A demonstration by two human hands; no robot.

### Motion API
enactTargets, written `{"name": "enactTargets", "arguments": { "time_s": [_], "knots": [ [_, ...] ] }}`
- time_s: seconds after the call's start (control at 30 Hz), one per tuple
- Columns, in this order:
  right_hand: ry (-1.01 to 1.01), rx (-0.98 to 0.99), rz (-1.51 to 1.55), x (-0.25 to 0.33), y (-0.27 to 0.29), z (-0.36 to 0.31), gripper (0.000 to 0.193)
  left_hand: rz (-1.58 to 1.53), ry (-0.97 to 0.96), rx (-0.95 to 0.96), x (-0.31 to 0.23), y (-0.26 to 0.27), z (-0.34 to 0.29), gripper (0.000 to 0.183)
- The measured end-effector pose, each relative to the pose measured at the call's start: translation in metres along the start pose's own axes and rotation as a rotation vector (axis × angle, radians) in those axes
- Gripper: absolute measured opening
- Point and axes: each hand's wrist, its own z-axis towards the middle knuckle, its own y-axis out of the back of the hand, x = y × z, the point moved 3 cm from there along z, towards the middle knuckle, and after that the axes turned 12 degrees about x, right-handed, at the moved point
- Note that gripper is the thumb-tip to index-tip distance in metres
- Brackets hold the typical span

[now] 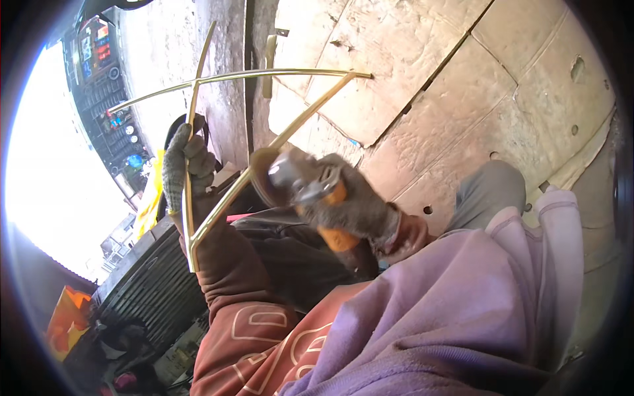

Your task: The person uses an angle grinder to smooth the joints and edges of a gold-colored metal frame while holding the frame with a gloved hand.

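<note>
A gold-coloured frame of thin metal bars (298,124) is held up, two bars meeting in a point near me and a third, slightly curved bar crossing their far ends. My gloved left hand (188,162) is closed around the left bar, below the crossing. In my gloved right hand (360,201) is an angle grinder (339,239) with an orange body. Its round disc (267,177) is blurred and lies at the right bar, about midway along it. Whether the disc touches the bar I cannot tell.
Flattened cardboard sheets (456,99) cover the floor at the right. A short metal strip (269,66) lies beyond the frame. Purple cloth (436,310) drapes over my lap. At the left are a dark ribbed surface (155,284), a yellow cloth (152,198) and an orange bag (68,317).
</note>
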Motion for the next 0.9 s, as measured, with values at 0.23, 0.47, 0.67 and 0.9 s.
{"name": "enactTargets", "arguments": {
  "time_s": [0.23,0.47,0.67,0.9],
  "knots": [
    [-0.208,-0.088,0.195,0.012,0.068,0.013,0.032,0.042,-0.030,-0.047,-0.007,-0.014,-0.005,0.027],
    [-0.136,0.004,0.126,-0.001,0.019,0.006,0.061,0.045,-0.060,-0.130,-0.008,-0.009,-0.005,0.043],
    [-0.177,-0.115,0.299,0.011,0.077,0.014,0.031,0.050,-0.101,-0.107,-0.010,-0.009,0.001,0.034],
    [-0.105,0.019,0.156,0.004,0.032,0.012,0.053,0.039,-0.108,-0.031,-0.015,-0.003,-0.008,0.030]
  ]
}}
